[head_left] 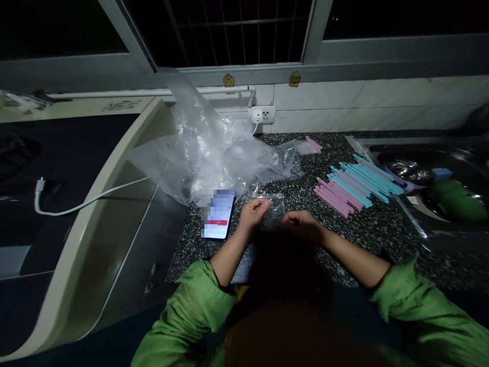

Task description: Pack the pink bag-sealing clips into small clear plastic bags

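While the phone (223, 214) lies face up and lit on the speckled desk (382, 234), both hands are busy just to the right of it with a small clear bag (278, 206). The left hand (252, 215) is the one closer to the phone, and its thumb and finger pinch the top part of the bag. The right hand (304, 227) is on the side away from the phone. Its fingers curl in at the bag's edge, but it is dark there, so I cannot tell if they pinch it too.

Farther to the right of the phone, past the right hand, pink sticks (333, 199) and blue sticks (349, 184) lie in a loose, messy row. Behind the phone sits a big, crinkly plastic heap (214, 148). Behind and to the right of the phone, by the end of that heap, one more bit of pink (314, 145) lies at a little clear wrap (303, 148).

As for how far things have got, the small bag is up in the hands, and that part looks done. I see no stick in it, though the shine makes it hard to be sure. The sticks in the row are all left out loose, and neither hand touches them.
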`<state>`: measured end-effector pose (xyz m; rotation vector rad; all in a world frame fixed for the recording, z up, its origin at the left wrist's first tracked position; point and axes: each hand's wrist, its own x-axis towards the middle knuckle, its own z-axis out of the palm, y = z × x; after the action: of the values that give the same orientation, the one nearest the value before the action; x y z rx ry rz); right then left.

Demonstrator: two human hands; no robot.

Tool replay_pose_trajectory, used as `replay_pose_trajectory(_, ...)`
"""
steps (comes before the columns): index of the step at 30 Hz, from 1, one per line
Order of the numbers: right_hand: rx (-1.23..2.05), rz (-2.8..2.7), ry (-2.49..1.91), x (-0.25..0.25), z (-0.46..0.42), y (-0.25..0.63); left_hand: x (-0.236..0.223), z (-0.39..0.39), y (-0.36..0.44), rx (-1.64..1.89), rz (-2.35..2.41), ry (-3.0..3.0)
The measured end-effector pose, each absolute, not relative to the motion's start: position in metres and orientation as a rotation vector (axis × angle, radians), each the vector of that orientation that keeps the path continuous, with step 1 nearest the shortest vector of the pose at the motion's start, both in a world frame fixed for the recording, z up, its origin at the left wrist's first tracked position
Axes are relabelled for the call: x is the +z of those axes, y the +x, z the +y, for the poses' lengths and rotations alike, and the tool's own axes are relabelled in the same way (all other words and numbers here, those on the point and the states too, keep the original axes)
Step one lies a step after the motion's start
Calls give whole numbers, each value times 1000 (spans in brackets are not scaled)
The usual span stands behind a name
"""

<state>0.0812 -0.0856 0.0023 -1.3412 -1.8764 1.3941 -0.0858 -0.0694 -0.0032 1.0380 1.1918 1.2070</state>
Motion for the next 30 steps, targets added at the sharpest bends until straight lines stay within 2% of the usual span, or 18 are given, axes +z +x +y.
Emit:
replay_pose_trajectory(3,1109,-1983,-1395,4,-75,96,-3,-68,-87,1233,1176,1024)
replay_pose_trajectory(8,152,-2063,-1664,12,-59,150,-4,-69,-89,1238,1158,981)
replay_pose_trajectory(12,-249,-2086,-1881,7,-64,181,-6,-70,-89,1233,1162,938)
replay_pose_trajectory(16,-394,-2149,-1924,-4,-74,188,-7,-70,-89,1244,1144,932)
replay_pose_trajectory(23,-375,-2147,-1874,-11,-76,188,-7,-70,-92,1205,1145,956)
replay_pose_trajectory(30,-524,-2168,-1954,-7,-88,190,-8,-70,-89,1153,1218,966)
